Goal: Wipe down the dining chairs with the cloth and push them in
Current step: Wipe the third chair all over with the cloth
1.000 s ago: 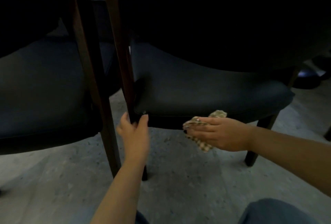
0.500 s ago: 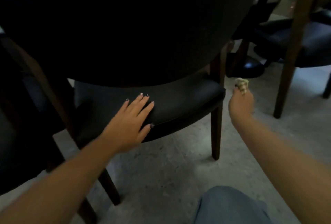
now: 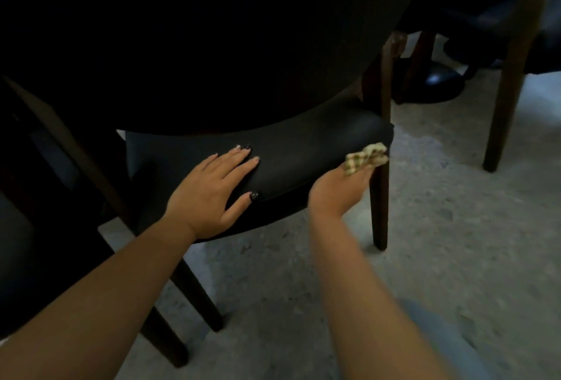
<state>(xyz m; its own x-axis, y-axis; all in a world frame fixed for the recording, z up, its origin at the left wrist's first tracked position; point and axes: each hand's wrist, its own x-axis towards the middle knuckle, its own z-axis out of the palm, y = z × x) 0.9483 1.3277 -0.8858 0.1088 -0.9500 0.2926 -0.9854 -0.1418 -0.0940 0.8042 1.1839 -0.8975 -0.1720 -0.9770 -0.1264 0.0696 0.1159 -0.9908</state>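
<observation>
chair wipe-down under way, pushing in not yet done

dining chair [image 3: 303,155] fills the middle of the view, its dark padded seat seen from low down beneath the black curve of its backrest. the left hand [image 3: 209,188] lies flat on the seat's near edge, fingers straight and spread, thumb hooked over the seam, holding nothing. the right hand [image 3: 340,191] pinches a checked cloth [image 3: 365,159] bunched in its fingertips and has it against the seat's right corner, just above the wooden leg [image 3: 379,206].

judging from this, the work is in the wiping stage on this chair, at the seat edge and corner; the light is too dim to tell which surfaces are already clean. another chair [image 3: 516,30] stands well apart on the right over the pale floor [image 3: 455,228], and part of one more shows at the far left. whether those have been wiped cannot be told. the pushing-in appears to be left to do.
</observation>
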